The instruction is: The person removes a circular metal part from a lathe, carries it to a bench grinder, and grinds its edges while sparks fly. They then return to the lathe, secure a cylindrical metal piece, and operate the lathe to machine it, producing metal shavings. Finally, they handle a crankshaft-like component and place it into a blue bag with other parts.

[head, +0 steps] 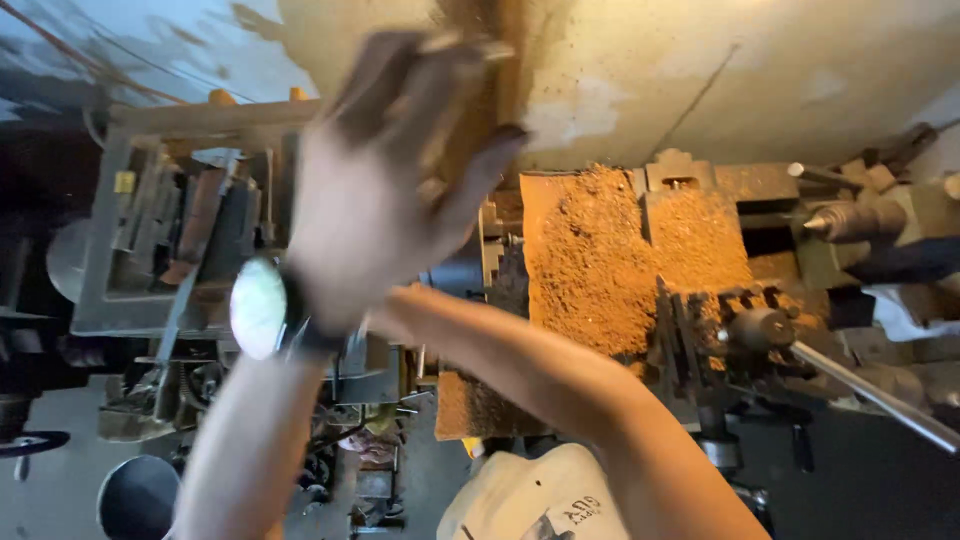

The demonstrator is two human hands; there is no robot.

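Left hand (385, 175) is rising in front of the camera, back of the hand toward the lens, blurred. Fingers are curling around a brown wooden piece (480, 70), a long bar or plank. Its long axis is running near upright in the view, top end leaving the frame at the upper edge, lower end hidden behind the palm. It is sitting above the headstock end of the lathe, against the pale wall. A wristwatch (258, 307) with a round pale face is sitting on the left wrist.

Right forearm is crossing from lower right toward the centre, passing under the left wrist. The right hand itself is hidden behind the left hand, so I cannot tell how far it is open or whether it is gripping anything.

Surface: a lathe bed (600, 250), heaped with orange-brown sawdust. A metal lever (870, 395) is angling out toward the lower right. The tailstock (870, 220) is pointing left at the right edge.

Room: a stained, cracked pale wall (750, 70) above; dark floor below; tool clutter on a grey rack (160, 230) at left.
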